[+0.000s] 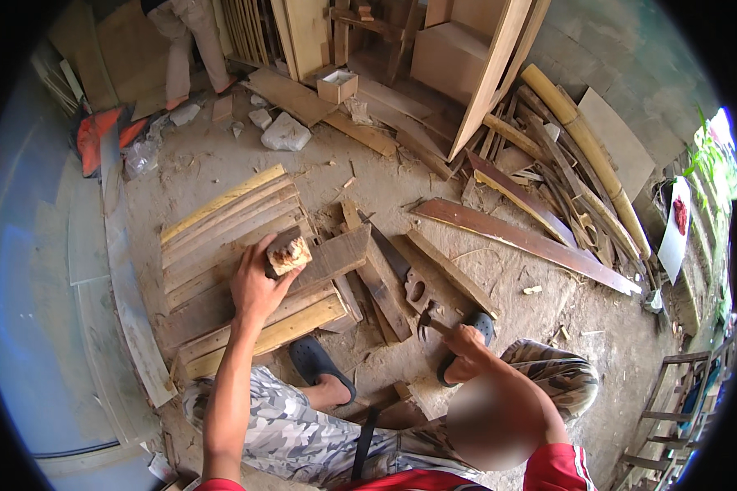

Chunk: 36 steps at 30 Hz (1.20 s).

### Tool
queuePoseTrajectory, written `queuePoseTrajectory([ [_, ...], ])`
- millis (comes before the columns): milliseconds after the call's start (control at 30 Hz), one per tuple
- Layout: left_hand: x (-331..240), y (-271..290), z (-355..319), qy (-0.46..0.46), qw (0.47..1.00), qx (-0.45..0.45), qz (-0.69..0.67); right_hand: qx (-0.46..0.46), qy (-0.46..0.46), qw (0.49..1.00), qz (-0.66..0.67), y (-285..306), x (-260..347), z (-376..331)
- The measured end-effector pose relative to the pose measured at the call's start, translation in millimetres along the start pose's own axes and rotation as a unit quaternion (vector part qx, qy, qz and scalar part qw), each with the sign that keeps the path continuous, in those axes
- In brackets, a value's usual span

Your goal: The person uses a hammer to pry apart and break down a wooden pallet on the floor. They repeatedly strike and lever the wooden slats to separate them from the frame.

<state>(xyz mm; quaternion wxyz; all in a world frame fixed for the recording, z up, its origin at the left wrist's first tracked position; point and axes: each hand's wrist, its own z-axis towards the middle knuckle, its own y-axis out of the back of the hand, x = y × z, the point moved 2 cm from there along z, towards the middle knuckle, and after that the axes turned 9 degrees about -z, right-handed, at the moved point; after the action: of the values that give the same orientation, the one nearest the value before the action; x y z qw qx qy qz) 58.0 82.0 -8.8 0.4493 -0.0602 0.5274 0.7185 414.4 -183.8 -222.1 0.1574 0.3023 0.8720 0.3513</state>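
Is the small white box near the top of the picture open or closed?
Open. The small white box has no lid on top, and its inner walls and floor show. What it holds, if anything, cannot be told.

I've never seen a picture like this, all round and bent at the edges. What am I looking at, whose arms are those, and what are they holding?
There is no machine here: a person wears a wide fisheye camera on the head, looking down, which bends straight edges near the rim. The arms are the wearer's own. The left hand grips a short wood block over a stack of planks on the dirt ground. The right hand holds a hammer. A handsaw lies between the hands. The wearer crouches in black sandals. Scrap boards and a bamboo pole lie around, and another person's legs show at the top.
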Motion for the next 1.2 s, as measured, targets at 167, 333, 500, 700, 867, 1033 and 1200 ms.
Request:
queuePoseTrajectory([
  [167, -7.5, -6.1, -3.2, 0.037, 0.996, -0.008, 0.084, 0.016, -0.062, 0.996, 0.063, -45.9, 6.3, 26.5],
  [333, -7.4, -10.2, -17.1, 0.089, 0.983, 0.008, 0.161, 0.028, -0.079, 0.987, 0.136, -77.5, -0.7, 26.8],
  [500, -26.3, -6.1, -17.4, 0.009, 0.975, 0.106, 0.195, 0.082, -0.064, 0.987, 0.121, -77.5, -5.1, 34.8],
  [700, -24.7, -5.8, -12.3, 0.073, 0.967, 0.159, 0.183, 0.096, -0.078, 0.988, 0.090, -74.3, 6.0, 34.9],
  [867, -31.0, 0.6, -6.4, 0.067, 0.967, 0.194, 0.150, 0.102, -0.051, 0.992, 0.056, -68.5, 11.4, 43.4],
  [1033, -43.5, 0.9, -20.3, 0.008, 0.979, 0.156, 0.132, 0.087, -0.047, 0.993, 0.058, -76.8, 13.6, 46.4],
  [1200, -53.4, -5.6, -29.9, -0.016, 0.976, 0.159, 0.146, 0.058, -0.064, 0.990, 0.110, -95.7, -2.4, 56.0],
])
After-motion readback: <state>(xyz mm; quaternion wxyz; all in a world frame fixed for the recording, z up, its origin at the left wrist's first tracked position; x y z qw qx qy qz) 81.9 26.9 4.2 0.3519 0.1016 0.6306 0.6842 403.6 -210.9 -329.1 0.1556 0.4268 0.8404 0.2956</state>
